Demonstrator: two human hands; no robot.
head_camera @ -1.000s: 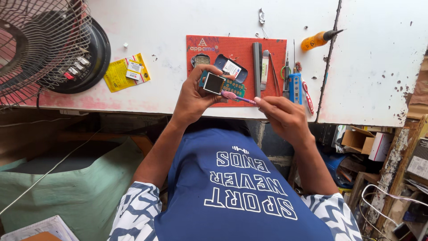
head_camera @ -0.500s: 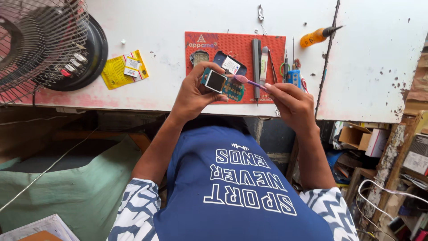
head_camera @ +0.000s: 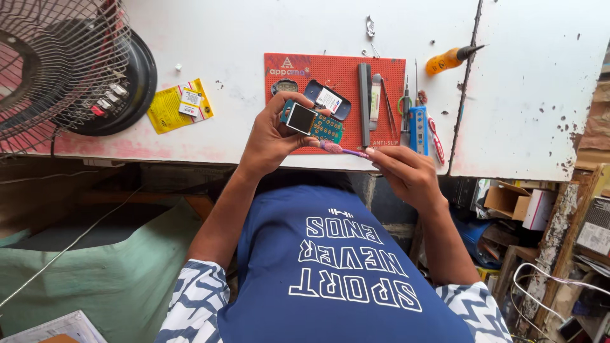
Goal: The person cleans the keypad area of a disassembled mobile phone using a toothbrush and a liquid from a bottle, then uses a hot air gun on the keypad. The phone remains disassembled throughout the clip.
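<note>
My left hand (head_camera: 270, 140) holds a small opened phone board (head_camera: 311, 122) with a little screen and a green keypad, just above the table's front edge. My right hand (head_camera: 406, 174) grips a thin pink and purple tool (head_camera: 340, 150), whose tip touches the lower edge of the board. Both hands hover over the near side of a red work mat (head_camera: 337, 67). A dark phone back cover (head_camera: 327, 98) lies on the mat just behind the board.
The mat carries tweezers, a grey bar (head_camera: 364, 101), a blue tool (head_camera: 418, 124) and a red-handled tool. An orange screwdriver (head_camera: 451, 59) lies at the right, a yellow packet (head_camera: 180, 105) at the left, and a fan (head_camera: 57, 63) stands at the far left. Boxes clutter the lower right.
The board has tilted flatter in my left hand. My right hand moved down and left, bringing the pink tool's tip to the board's lower edge.
</note>
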